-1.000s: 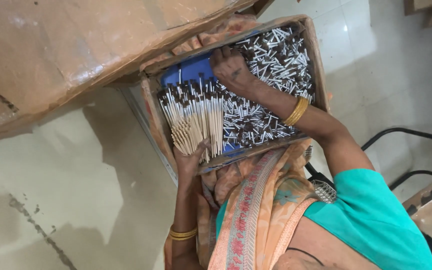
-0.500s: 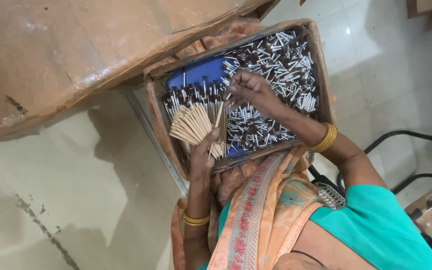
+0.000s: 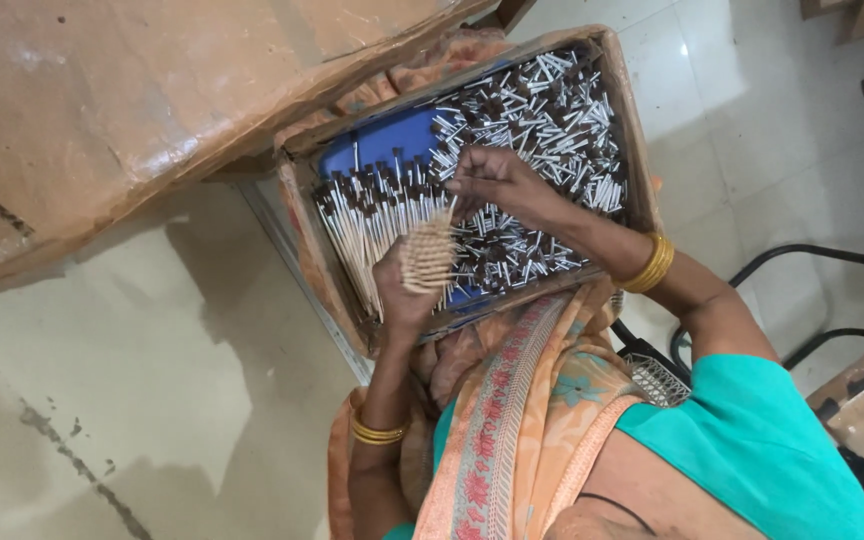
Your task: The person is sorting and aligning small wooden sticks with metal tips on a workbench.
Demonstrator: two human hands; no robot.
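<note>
Overhead view, largest element first. A large brown cardboard sheet (image 3: pixel 152 110) slopes across the upper left above the pale floor (image 3: pixel 132 400). Beside it, a cardboard tray (image 3: pixel 638 150) with a blue base (image 3: pixel 392 140) holds many loose dark-tipped sticks (image 3: pixel 542 120). The left hand (image 3: pixel 407 295) is closed around a fanned bundle of sticks (image 3: pixel 377 215) over the tray's near edge. The right hand (image 3: pixel 497 185), fingers pinched together, touches the loose sticks mid-tray.
</note>
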